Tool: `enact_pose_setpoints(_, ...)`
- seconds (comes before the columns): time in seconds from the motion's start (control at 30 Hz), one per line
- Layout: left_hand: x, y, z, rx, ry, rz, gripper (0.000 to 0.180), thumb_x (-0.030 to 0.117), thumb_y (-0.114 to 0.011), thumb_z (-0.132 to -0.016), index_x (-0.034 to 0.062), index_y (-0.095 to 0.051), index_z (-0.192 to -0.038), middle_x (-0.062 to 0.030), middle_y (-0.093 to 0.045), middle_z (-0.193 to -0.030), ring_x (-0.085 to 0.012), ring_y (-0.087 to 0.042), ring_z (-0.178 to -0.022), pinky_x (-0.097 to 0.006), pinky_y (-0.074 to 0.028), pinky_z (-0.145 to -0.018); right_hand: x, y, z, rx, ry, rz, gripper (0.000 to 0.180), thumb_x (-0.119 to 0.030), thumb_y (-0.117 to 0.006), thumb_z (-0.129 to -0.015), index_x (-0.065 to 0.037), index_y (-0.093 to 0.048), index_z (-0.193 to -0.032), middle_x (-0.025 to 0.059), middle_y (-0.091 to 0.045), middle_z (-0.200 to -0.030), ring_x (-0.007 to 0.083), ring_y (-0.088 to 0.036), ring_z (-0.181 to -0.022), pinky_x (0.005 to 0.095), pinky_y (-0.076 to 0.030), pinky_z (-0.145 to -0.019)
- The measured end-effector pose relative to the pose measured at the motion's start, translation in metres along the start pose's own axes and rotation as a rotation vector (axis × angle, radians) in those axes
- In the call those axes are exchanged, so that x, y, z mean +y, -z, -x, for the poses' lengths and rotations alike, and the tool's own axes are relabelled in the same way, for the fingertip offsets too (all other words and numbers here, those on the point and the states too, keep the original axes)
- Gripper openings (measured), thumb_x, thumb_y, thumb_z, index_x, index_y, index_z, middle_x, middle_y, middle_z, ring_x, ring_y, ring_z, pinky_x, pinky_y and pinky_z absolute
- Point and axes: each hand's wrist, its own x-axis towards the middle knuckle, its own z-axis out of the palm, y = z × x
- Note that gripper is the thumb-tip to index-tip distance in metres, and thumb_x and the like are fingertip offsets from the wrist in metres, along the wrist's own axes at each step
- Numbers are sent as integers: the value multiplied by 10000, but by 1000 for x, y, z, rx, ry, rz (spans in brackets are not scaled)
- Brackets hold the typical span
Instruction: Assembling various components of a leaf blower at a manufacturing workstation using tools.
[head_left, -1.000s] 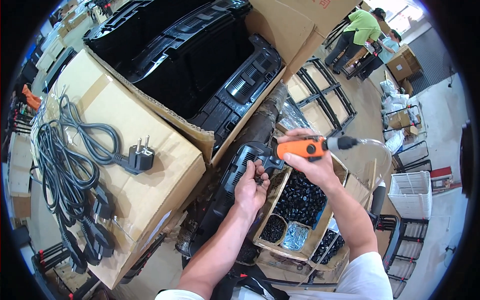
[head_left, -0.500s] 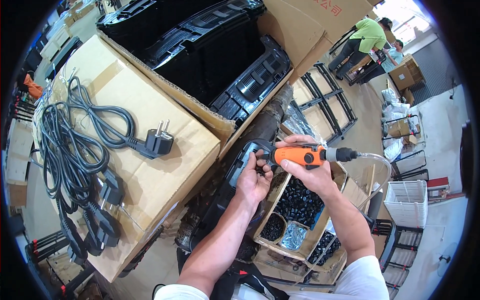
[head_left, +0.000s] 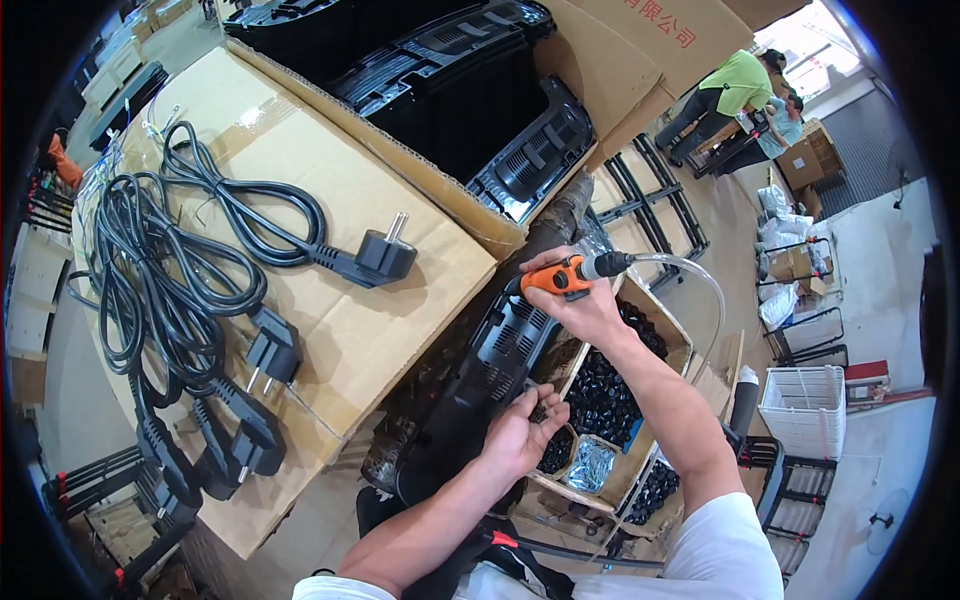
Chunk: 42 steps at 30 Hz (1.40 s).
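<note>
My right hand (head_left: 583, 308) is wrapped round an orange power screwdriver (head_left: 556, 280) with a clear hose at its back end. Its nose points down at the far end of a long black plastic housing (head_left: 497, 350) with vent slots; whether the tip touches is hidden. Along the near right side of that housing is my left hand (head_left: 522, 432), palm up with curled fingers. Small dark pieces that look like screws (head_left: 541, 409) show among those fingers. Right beside it stands an open box (head_left: 683, 352) of black knob-like parts, with smaller compartments of dark screws and silvery pieces.
Coiled black power cords with plugs (head_left: 385, 258) lie on a cardboard box (head_left: 420, 215) at left. Behind, an open carton (head_left: 480, 232) holds large black plastic shells. The clear hose (head_left: 722, 300) arcs at right. A white basket (head_left: 803, 410) and two people are farther off.
My right hand has carried the screwdriver left and away from me to the housing's far end. My left hand has moved nearer, apart from the screwdriver's nose. The view has shifted slightly.
</note>
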Motion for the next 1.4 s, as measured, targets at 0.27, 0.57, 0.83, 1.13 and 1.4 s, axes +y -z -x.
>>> enact_pose_setpoints(0.27, 7, 54, 60, 53, 105, -141, 271, 239, -485, -1156, 19, -593, -1272, -100, -645, -1119, -265, -679, -1033, -427, -595, -961, -18, -11, 7, -13, -90, 14, 339, -115, -841, -836, -42, -725, -1146, 62, -763, -1081, 170, -719, -1010, 334, -571, -948)
enact_pose_setpoints(0.57, 33, 76, 85, 5, 19, -330, 316, 261, -513, -1138, 8, -653, -1266, -109, -691, -1171, -262, -674, -1110, -434, -562, -1033, -29, 1, 42, 293, -78, -245, 495, -95, -846, -884, -15, -647, -1330, 106, -767, -1205, 167, -711, -1078, 340, -576, -987)
enact_pose_setpoints(0.83, 18, 90, 86, -21, 282, -807, 317, 226, -549, -1129, -22, -657, -1294, -90, -680, -1163, -202, -656, -1094, -377, -555, -989, -102, 32, 243, 644, -198, -151, 453, -111, -855, -868, -22, -670, -1272, 120, -785, -1173, 171, -724, -1115, 346, -571, -1030)
enact_pose_setpoints(1.13, -45, 113, 36, 129, 588, -1628, 354, 273, -616, -1064, -2, -641, -1285, -79, -657, -1064, -183, -605, -943, -376, -509, -854, -115, 50, 416, 980, -303, -182, 500, -78, -811, -880, 50, -628, -1327, 141, -774, -1196, 193, -704, -1152, 398, -537, -1081)
enact_pose_setpoints(1.4, -97, 50, 20, -270, 436, -2172, 393, 336, -582, -1075, 26, -707, -1282, -139, -772, -1180, -302, -732, -1053, -421, -562, -938, -37, 69, 461, 1053, -399, -363, 510, -45, -787, -878, 29, -574, -1337, 171, -756, -1220, 209, -708, -1164, 385, -556, -1061)
